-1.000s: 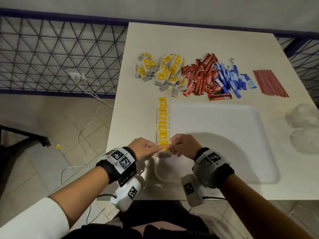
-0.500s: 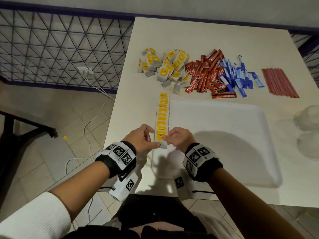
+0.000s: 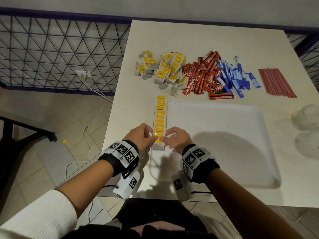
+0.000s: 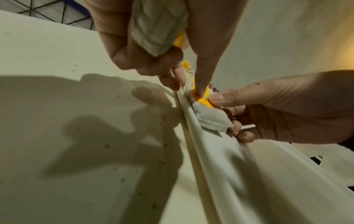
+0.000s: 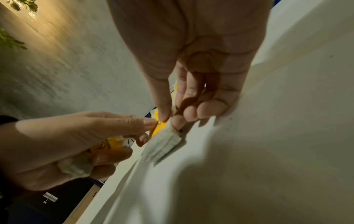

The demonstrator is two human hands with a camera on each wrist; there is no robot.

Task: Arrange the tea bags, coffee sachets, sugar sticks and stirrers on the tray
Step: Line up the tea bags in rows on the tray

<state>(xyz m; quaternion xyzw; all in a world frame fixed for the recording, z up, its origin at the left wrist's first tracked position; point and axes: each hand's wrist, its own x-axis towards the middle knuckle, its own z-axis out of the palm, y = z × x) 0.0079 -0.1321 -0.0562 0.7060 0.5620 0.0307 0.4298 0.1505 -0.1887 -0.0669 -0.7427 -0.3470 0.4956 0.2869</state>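
We pinch the nearest tea bag (image 3: 158, 146) with left hand (image 3: 140, 135) and right hand (image 3: 176, 140), extending the tray's (image 3: 224, 135) left row; next needs another bag.

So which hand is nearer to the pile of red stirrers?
Right. The right hand sits on the tray's left edge; the left hand is further left, so farther from the red stirrers.
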